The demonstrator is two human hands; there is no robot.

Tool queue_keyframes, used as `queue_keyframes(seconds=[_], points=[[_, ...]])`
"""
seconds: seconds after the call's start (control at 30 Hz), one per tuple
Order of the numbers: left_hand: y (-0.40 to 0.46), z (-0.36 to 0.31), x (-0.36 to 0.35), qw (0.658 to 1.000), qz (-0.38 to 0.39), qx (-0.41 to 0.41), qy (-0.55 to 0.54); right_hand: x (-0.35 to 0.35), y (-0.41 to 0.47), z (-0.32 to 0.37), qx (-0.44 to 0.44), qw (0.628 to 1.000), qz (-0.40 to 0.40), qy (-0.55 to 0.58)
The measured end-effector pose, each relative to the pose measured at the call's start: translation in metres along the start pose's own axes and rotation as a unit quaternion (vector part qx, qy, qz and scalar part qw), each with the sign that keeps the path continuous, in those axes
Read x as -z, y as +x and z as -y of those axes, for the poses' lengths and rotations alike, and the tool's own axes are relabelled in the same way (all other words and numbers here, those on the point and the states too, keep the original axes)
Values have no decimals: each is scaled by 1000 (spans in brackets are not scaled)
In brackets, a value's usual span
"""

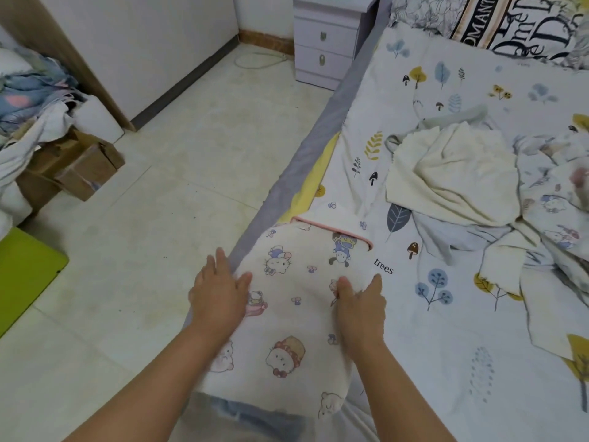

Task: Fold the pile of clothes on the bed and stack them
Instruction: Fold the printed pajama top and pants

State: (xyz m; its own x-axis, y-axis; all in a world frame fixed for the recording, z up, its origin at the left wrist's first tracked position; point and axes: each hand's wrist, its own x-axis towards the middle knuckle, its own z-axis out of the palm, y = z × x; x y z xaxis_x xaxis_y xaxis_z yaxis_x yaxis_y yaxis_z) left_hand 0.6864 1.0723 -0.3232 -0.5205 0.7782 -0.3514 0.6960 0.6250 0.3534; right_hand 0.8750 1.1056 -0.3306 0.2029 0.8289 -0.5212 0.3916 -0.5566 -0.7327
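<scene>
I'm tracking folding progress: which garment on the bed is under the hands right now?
The cartoon-print garment with pink trim at the bed's edge, between the left hand and right hand. The cream garment lies crumpled farther off, untouched.

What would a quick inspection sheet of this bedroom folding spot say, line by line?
Surface: bed with a leaf-print sheet, cartoon cloth at its near edge.
Job's things: cartoon cloth lying flat; unfolded pile further back on the bed.
Clutter: cardboard boxes and heaped fabric on the floor at left.
Hands: left hand flat on the cloth's left edge; right hand pinches its right edge.
Cables: a white cord on the floor by the nightstand.
Surroundings: tiled floor, patterned pillow at the bed's head.
</scene>
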Motion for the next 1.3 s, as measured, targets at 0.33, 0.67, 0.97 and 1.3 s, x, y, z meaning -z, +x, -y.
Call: queue_keyframes(seconds=[0.33,0.67,0.97,1.3], points=[[-9,27,-57,954,72,-256,136,-47,-32,-39,211,890,39,-403],[-4,19,-47,955,98,-255,119,-42,-29,-26,191,895,58,-399],[-25,-25,12,949,105,-270,124,11,-55,6,227,886,117,-386],[-84,-99,51,918,135,-333,166,114,-97,30,263,852,160,-424]])
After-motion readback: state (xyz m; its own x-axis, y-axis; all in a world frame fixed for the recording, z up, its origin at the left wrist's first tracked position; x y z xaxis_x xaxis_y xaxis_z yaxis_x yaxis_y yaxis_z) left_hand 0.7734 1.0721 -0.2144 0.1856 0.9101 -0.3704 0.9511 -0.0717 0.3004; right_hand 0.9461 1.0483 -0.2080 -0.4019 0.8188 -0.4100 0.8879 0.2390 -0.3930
